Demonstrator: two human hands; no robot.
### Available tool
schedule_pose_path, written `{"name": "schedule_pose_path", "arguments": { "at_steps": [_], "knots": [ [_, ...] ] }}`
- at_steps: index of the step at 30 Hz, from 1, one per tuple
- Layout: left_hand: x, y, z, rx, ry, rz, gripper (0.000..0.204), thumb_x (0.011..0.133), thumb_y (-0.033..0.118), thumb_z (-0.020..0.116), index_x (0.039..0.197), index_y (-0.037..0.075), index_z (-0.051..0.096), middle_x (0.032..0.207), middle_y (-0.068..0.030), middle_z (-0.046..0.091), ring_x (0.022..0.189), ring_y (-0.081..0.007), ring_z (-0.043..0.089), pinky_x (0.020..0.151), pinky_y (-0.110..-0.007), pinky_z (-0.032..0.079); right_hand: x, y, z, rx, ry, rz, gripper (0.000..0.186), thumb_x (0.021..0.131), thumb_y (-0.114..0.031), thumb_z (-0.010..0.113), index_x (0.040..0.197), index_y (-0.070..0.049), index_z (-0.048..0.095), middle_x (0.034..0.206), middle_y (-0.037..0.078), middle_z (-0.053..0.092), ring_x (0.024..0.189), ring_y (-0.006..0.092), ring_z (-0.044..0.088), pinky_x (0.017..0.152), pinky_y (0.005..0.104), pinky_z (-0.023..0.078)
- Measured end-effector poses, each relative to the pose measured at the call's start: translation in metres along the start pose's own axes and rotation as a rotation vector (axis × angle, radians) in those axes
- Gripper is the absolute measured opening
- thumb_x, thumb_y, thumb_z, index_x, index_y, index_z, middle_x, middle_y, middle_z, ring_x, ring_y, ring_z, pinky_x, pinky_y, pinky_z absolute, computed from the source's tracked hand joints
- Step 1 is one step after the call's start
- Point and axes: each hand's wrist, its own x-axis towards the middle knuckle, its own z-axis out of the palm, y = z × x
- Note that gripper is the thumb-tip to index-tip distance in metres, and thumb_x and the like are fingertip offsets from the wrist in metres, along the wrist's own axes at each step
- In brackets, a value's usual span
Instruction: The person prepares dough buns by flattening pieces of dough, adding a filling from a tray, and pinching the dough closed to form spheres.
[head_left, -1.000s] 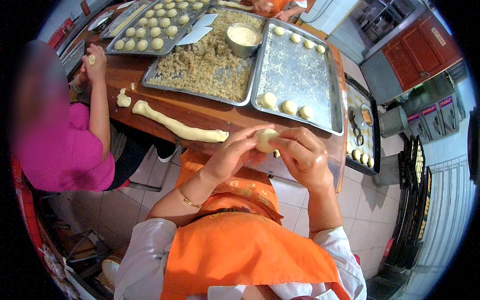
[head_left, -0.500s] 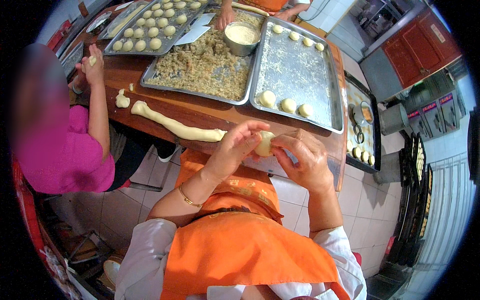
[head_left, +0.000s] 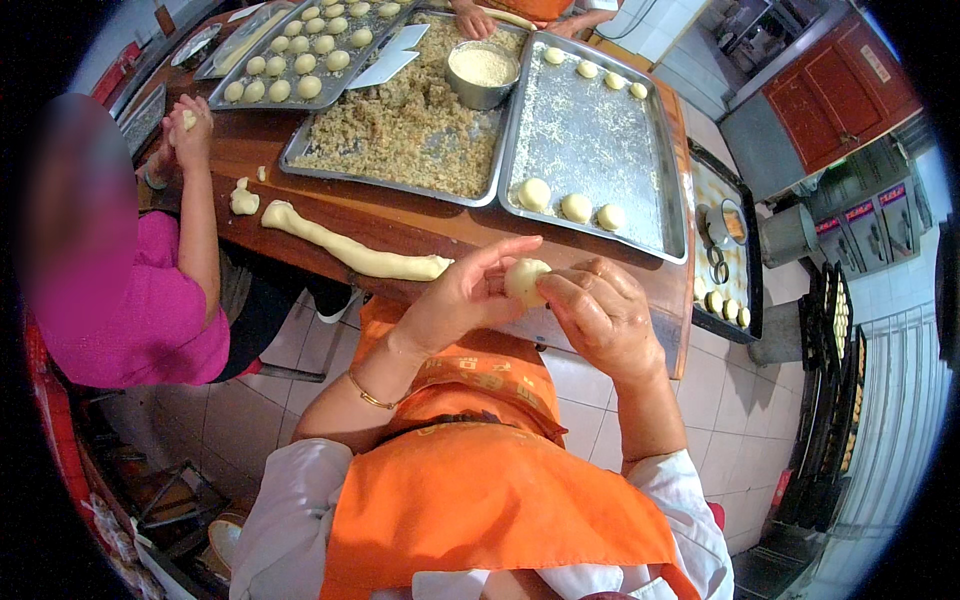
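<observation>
Pale tiles are laid over the whole floor (head_left: 700, 405), kinda bright near the table (head_left: 400, 235) and darkened by shadow off to the left. The table itself is made of brown wood. Up top, a bit of white tiled wall (head_left: 642, 32) can be seen beside a dim opening (head_left: 755, 50), and a reddish-brown cabinet door (head_left: 825, 90) is flanked by a grey panel (head_left: 755, 145). Down the right, tall dark racks (head_left: 832, 410) are backed by pale ribbed panelling (head_left: 905, 420), bent pretty hard by the lens.
</observation>
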Motion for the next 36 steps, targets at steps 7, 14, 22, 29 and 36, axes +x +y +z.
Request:
{"name": "schedule_pose_path", "arguments": {
  "at_steps": [7,14,22,29,36],
  "knots": [
    [0.011,-0.012,0.000,0.695,-0.012,0.173,0.050,0.082,0.004,0.079,0.129,0.007,0.061,0.122,-0.0064,0.064,0.111,-0.0161,0.060,0.086,-0.032,0.053,-0.014,-0.003,0.003,0.063,-0.099,0.065,0.030,0.074,0.006,0.066,0.101,-0.005,0.065,0.087,0.007,0.068,0.074,0.0267,0.063,0.066,0.0369,0.053],
    [0.026,-0.087,-0.052,1.447,-0.007,0.128,0.053,0.079,0.017,0.081,0.129,0.014,0.065,0.141,-0.0102,0.056,0.134,-0.0316,0.048,0.111,-0.046,0.040,-0.086,0.036,0.047,0.293,0.324,0.854,0.015,0.086,0.005,0.058,0.097,-0.003,0.064,0.087,0.010,0.069,0.074,0.0191,0.064,0.067,0.0300,0.051],
    [0.046,-0.086,-0.052,0.914,0.112,-0.121,0.057,0.096,0.031,0.064,0.141,-0.002,0.050,0.148,-0.0210,0.048,0.141,-0.0350,0.041,0.115,-0.046,0.034,-0.151,0.030,0.055,0.356,0.427,1.008,0.018,0.089,0.006,0.056,0.105,-0.001,0.063,0.091,0.008,0.069,0.083,0.0126,0.065,0.077,0.0267,0.051],
    [0.099,-0.112,-0.020,1.742,-0.019,-0.004,0.061,0.107,0.040,0.037,0.149,-0.004,0.038,0.152,-0.0231,0.043,0.145,-0.0349,0.034,0.121,-0.048,0.022,-0.176,0.028,0.046,0.404,0.553,1.062,0.015,0.093,0.005,0.055,0.105,0.001,0.062,0.094,0.007,0.068,0.089,0.0146,0.068,0.079,0.0265,0.052],
    [0.103,-0.106,-0.032,1.769,-0.110,-0.069,0.057,0.105,0.033,0.044,0.148,-0.004,0.039,0.149,-0.0263,0.044,0.143,-0.0384,0.037,0.120,-0.051,0.023,-0.184,0.024,0.043,0.465,0.560,1.140,0.016,0.094,0.004,0.055,0.108,0.001,0.063,0.095,0.007,0.067,0.090,0.0157,0.070,0.079,0.0272,0.052]
  ]
}}
